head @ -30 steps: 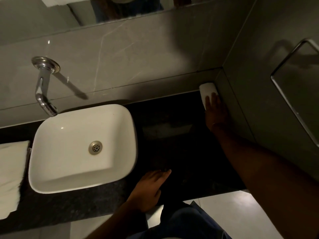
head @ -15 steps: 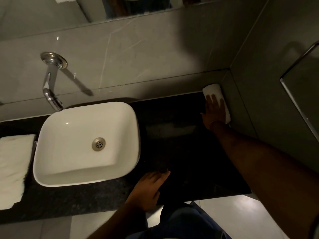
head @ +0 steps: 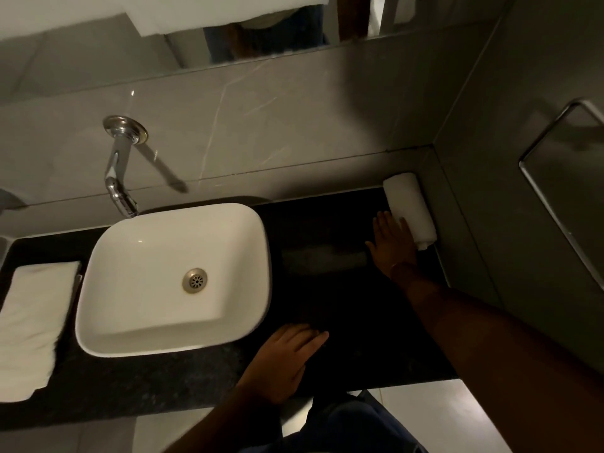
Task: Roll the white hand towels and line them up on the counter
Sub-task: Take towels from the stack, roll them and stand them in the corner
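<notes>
A rolled white hand towel (head: 409,207) lies on the dark counter (head: 327,233), tight against the right wall in the back corner. My right hand (head: 392,241) rests flat just left of the roll with fingers spread, its fingertips touching the roll's side and holding nothing. My left hand (head: 284,364) lies palm down on the counter's front edge, fingers apart and empty. A flat, unrolled white towel (head: 31,325) sits on the counter at the far left, beyond the basin.
A white vessel basin (head: 176,276) fills the counter's left half under a chrome wall spout (head: 117,178). A mirror runs along the top. A chrome towel bar (head: 552,197) hangs on the right wall. Pale floor shows below the counter.
My right hand has slid off the top of the rolled towel toward me and to the left, uncovering the roll. My left hand stays put.
</notes>
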